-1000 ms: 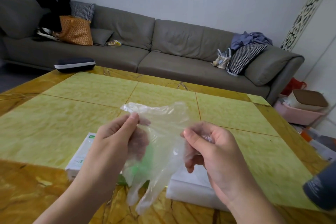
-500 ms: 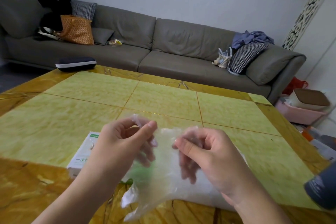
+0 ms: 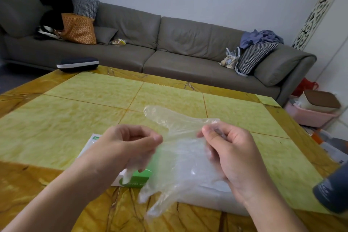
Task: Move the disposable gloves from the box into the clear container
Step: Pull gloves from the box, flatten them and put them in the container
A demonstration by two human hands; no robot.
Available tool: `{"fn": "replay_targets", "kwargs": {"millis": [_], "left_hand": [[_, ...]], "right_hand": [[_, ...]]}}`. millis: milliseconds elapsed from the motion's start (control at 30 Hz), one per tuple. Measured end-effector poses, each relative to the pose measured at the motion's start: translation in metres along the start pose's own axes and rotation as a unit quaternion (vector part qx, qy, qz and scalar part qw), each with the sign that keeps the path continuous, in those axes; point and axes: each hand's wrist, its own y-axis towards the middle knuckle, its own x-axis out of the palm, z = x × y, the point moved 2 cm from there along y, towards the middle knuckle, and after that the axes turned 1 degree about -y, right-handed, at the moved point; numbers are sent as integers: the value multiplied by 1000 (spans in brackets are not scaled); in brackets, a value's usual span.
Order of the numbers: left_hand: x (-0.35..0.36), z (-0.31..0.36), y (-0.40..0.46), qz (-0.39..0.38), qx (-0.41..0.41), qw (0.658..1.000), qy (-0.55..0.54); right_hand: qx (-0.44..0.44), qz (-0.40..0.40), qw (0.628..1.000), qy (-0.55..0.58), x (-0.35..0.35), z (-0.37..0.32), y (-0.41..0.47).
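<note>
- The left hand (image 3: 130,147) and right hand (image 3: 231,154) both have fingers curled in a pinch on one clear disposable glove (image 3: 180,156); a second ago they held it upright by its cuff with the fingers hanging down, and now it is drawn lower and spread sideways between them, one corner poking up beyond the right thumb
- Judged from this, the glove is out of the box and being flattened or folded, not yet put away
- The green-and-white box (image 3: 135,181) lies under the left hand; the clear container (image 3: 211,199) sits under and just nearer than the right hand, with the glove's fingers dangling over its left end
- All of it rests on a yellow-green tiled worktop (image 3: 75,117) with an amber border
- Far beyond the hands, a dark case (image 3: 78,64) lies at the worktop's far left edge, then a long grey sofa (image 3: 169,43) carrying cushions, bags and clothes
</note>
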Motion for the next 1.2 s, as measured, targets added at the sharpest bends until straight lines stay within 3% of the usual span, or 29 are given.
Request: {"fn": "replay_targets", "kwargs": {"millis": [100, 233, 333, 500, 800, 1033, 1100, 1200], "left_hand": [[-8, -4, 5, 42, 6, 993, -108], [-9, -7, 12, 41, 48, 968, -243], [-4, -9, 14, 64, 33, 954, -290], [12, -13, 13, 66, -16, 971, -230], [7, -5, 9, 116, 59, 949, -287], [6, -1, 9, 125, 46, 927, -352], [8, 0, 10, 81, 7, 944, -320], [11, -3, 7, 4, -23, 991, -133]], "right_hand": [[-11, 27, 1000, -4, -8, -1, 2], [-19, 52, 998, 1, -14, -1, 3], [-22, 52, 998, 5, -15, -1, 2], [-33, 52, 998, -10, -13, 0, 2], [-49, 66, 996, -34, -15, 3, 3], [-50, 78, 995, -28, -14, 3, 3], [-41, 90, 995, -14, -17, 4, 3], [-27, 101, 995, 4, -21, 5, 5]]}}
